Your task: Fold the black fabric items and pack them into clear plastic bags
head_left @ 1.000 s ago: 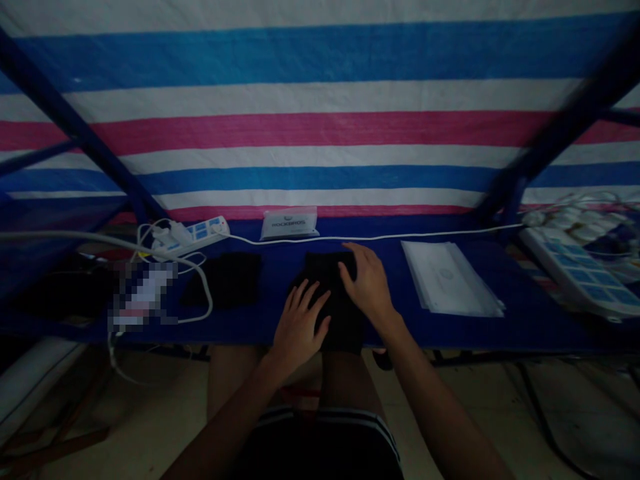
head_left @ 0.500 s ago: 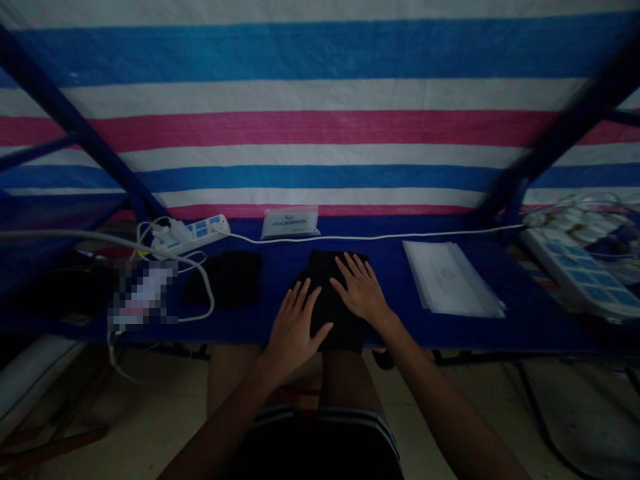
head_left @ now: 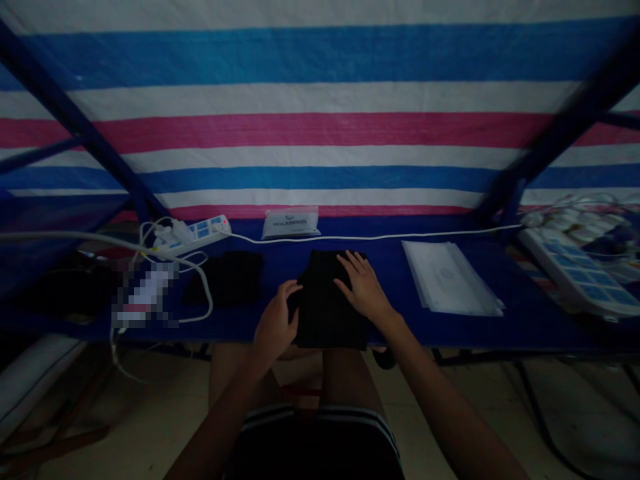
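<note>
Striped tarp [head_left: 320, 127] in blue, white and pink hangs behind a blue table [head_left: 395, 320], where a white packet [head_left: 291, 222] lies at the back edge. Directly in front of that packet, toward the person, lies the black cloth [head_left: 325, 307]. It appears already folded into a compact rectangle, with little left beyond tidying its left edge. Its long axis runs from the packet straight toward the person, and its near short end reaches the table's front edge. The left hand [head_left: 276, 327] has its fingers curled around the cloth's left edge in what looks like a pinch. The right hand [head_left: 364, 290] rests flat on top with fingers spread. Another dark cloth [head_left: 230, 277] lies front-left of the packet, and a stack of white sheets [head_left: 450, 277] lies front-right.
</note>
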`<state>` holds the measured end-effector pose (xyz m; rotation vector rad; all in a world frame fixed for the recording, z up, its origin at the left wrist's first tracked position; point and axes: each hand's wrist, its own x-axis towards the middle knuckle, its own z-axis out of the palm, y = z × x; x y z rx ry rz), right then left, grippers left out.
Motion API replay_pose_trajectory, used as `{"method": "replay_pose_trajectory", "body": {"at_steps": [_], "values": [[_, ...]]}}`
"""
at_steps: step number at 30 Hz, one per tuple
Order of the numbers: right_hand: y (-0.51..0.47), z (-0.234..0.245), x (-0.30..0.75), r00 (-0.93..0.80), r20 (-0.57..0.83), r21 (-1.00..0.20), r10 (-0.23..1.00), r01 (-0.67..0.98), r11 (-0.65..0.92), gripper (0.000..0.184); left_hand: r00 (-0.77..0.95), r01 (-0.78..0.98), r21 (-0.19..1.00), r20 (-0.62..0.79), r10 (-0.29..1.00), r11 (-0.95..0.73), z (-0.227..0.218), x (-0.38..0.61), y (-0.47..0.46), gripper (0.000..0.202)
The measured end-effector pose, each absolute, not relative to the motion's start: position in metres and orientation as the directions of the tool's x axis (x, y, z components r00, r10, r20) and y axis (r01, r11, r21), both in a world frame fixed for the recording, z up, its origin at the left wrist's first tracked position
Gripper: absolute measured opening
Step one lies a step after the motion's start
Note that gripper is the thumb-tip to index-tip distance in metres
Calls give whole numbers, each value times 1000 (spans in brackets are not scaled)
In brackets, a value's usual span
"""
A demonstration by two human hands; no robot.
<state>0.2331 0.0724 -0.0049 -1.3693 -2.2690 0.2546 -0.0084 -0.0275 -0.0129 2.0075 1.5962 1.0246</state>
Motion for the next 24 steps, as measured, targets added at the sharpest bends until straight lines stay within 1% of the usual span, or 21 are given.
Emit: {"method": "replay_pose_trajectory", "body": {"at_steps": [2, 4, 6, 8, 11, 14, 17, 21, 24], "values": [[66, 5, 228, -425, 354, -405, 833, 734, 546, 55, 97, 683, 671, 308, 946, -289, -12, -8, -29, 63], [57, 16, 219, -536, 378, -425, 755, 624, 656, 51, 114, 689, 662, 305, 946, -296, -11, -8, -29, 68], [49, 25, 209, -675, 353, -443, 648, 490, 751, 51, 121, 693, 656, 302, 946, -298, -12, -10, -29, 73], [44, 31, 200, -773, 306, -436, 555, 404, 804, 54, 118, 706, 641, 313, 942, -302, -14, -11, -29, 76], [42, 33, 193, -830, 254, -392, 496, 380, 838, 53, 137, 727, 599, 352, 926, -335, -16, -12, -28, 80], [45, 36, 196, -832, 221, -352, 508, 418, 837, 46, 181, 736, 569, 358, 916, -368, -15, -13, -27, 81], [45, 43, 202, -821, 174, -284, 544, 487, 826, 40, 230, 729, 568, 321, 919, -381, -14, -16, -22, 75], [40, 54, 207, -766, 99, -168, 635, 616, 769, 28, 295, 695, 606, 252, 922, -388, -13, -28, -7, 70], [33, 62, 210, -708, 57, -99, 704, 698, 710, 23, 340, 673, 639, 180, 923, -372, -6, -36, 13, 76]]}}
